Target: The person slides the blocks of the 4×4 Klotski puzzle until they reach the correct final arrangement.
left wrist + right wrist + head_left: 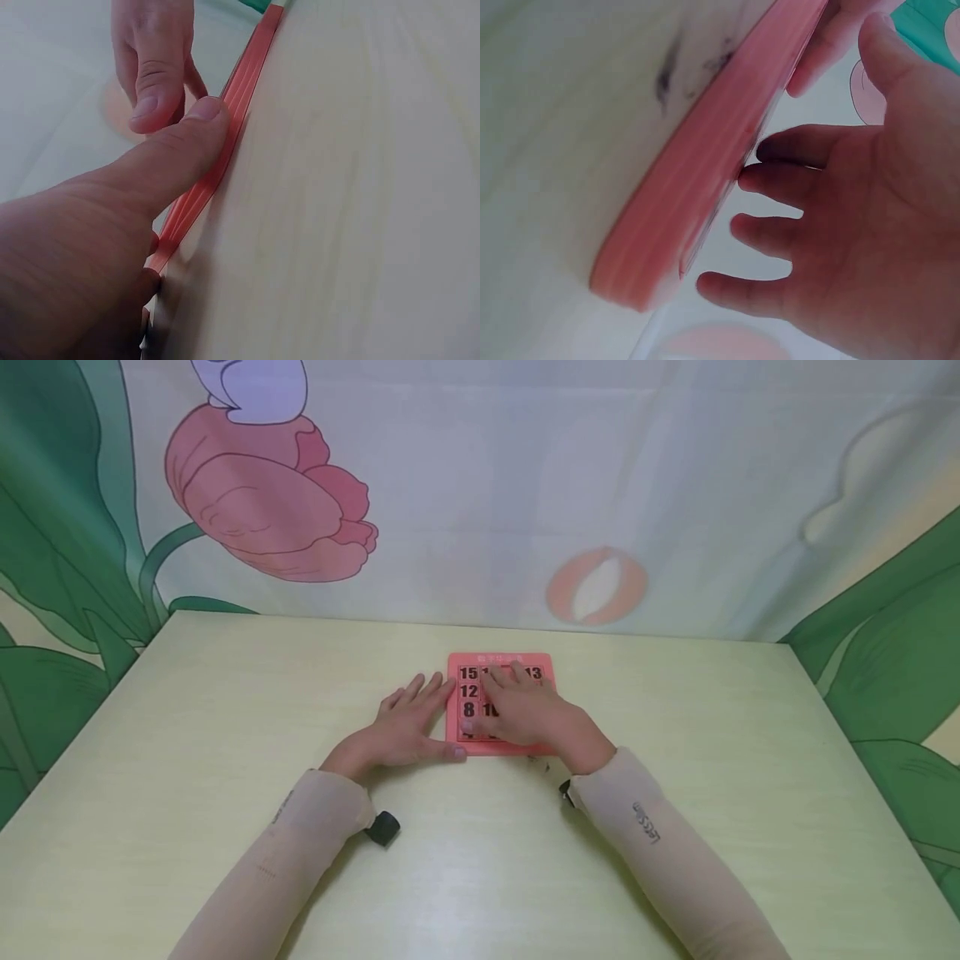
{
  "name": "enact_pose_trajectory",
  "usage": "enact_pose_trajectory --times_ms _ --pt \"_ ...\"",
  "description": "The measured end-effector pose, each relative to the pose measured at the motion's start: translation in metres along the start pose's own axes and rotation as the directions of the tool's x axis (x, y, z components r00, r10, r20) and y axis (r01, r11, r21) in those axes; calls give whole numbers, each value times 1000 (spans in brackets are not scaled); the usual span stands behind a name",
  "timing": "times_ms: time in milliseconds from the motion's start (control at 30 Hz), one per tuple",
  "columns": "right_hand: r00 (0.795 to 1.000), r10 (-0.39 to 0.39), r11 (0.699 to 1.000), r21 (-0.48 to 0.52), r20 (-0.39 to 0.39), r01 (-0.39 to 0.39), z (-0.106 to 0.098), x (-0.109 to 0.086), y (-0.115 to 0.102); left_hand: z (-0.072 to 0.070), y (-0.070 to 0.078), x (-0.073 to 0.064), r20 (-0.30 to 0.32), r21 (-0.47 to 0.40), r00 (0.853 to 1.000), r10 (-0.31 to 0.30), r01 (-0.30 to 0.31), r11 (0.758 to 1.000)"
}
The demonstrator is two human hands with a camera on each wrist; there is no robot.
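Observation:
A red number sliding puzzle [498, 749] lies flat on the table, with black numbers such as 15, 12 and 8 showing on its tiles. My left hand [408, 727] is spread at its left side, fingertips by the left edge. In the left wrist view, the left thumb [176, 142] rests against the puzzle's near side. Over the tiles reaches my right hand [528, 710], which hides much of the middle and right columns. Seen from the right wrist, its fingers [769, 232] are slightly bent and spread, with some fingertips at the tile surface.
The pale wooden table [187, 735] runs back to a curtain [465, 502] printed with a pink flower and green leaves. Small dark marks [542, 765] show on the table by the puzzle's near edge. A black wrist device [383, 829] hangs below the left sleeve.

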State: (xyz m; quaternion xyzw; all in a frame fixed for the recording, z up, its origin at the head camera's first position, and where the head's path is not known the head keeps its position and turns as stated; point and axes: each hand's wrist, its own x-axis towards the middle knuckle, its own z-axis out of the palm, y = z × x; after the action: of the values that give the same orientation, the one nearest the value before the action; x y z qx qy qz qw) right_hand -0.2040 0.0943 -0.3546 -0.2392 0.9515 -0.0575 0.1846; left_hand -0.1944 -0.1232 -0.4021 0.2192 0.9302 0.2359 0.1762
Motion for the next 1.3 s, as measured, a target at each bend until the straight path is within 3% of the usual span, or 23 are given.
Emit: enact_pose_trajectory --times_ms 267,600,800,1033,1300 --pt "998 65 998 -20 27 -65 0 0 0 -1 1 0 1 1 1000 -6 6 1000" --pt "982 183 981 -63 -50 -186 -5 -1 -3 0 -1 -1 -7 -7 1000 -3 2 1000" --pt "990 126 991 -44 -64 -129 -5 0 -3 1 -1 0 -3 0 1000 -2 2 1000" --pt "999 27 1000 3 -19 -27 -3 6 -12 2 2 3 18 -3 1000 8 -8 1000" --pt "999 35 999 -30 31 -34 -3 14 -24 0 0 2 12 11 1000 -5 5 1000"
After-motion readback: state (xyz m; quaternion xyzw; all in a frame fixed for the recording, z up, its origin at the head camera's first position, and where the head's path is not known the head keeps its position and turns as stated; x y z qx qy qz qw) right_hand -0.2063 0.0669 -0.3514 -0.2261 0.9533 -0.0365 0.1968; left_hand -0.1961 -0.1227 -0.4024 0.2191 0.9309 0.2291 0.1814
